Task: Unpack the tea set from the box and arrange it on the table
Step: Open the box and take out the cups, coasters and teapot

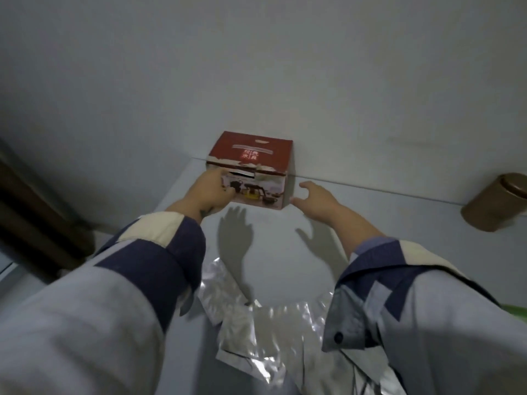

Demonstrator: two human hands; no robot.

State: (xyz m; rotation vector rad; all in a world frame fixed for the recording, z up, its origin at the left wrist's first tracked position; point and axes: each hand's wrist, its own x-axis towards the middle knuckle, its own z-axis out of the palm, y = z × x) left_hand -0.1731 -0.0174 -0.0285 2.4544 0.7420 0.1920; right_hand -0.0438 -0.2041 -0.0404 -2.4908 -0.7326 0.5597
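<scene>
A red box (251,163) sits at the far edge of a pale grey table (285,252), its back against the white wall (256,67). The lid is shut, with torn white patches along the front edge of the top. The front face shows printed pictures of teapots and cups.

The left hand (209,192) is on the box's left front corner, with the fingers spread and curled over the printed face and the thumb up near the lid edge. It has hold of that corner.

The right hand (315,199) is just beside the box's right end, fingers open and curved toward it, thumb low near the bottom corner. Whether the thumb touches the box is not clear; the fingers hold nothing.

Both arms wear grey sleeves with navy and cream cuffs, and both hands throw dark shadows on the table.

Crinkled silver foil bags (265,332) lie on the near part of the table, between the two sleeves. A brown round tin (493,202) stands at the far right, against the wall, well apart from the box.
</scene>
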